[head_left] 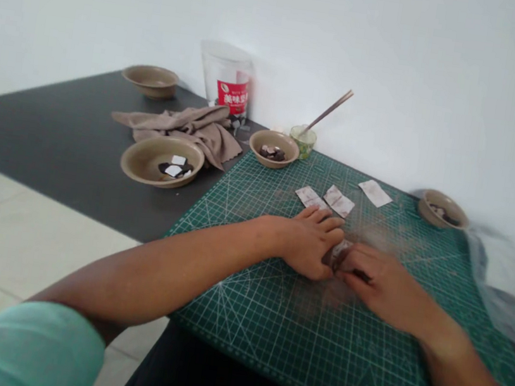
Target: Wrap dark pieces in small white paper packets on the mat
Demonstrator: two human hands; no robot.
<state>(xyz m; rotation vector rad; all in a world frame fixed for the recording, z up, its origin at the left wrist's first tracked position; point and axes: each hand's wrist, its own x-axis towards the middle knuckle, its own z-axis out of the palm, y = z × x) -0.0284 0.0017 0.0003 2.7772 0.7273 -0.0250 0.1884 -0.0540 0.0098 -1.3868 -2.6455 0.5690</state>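
My left hand (312, 242) lies palm down on the green cutting mat (244, 319), its fingers spread and its thumb side against a small whitish piece (341, 249). From the right, my right hand (373, 276) meets that piece with its fingers closed in a pinch. Something dark shows at its fingertips, too small to name. Just beyond my left fingers lie two smudged white cards, one on the left (310, 197) and one on the right (339, 201). Another white card (375, 193) rests farther back. Brown smudges mark the mat around both hands.
Left of the mat are a bowl with black and white pieces (135, 160), a brown cloth (176, 124), another bowl (151, 82) and a plastic bag (225, 80). Behind stand a bowl (257, 148) and a cup with sticks (305, 142). Right: a bowl (427, 210), clear plastic (504, 279).
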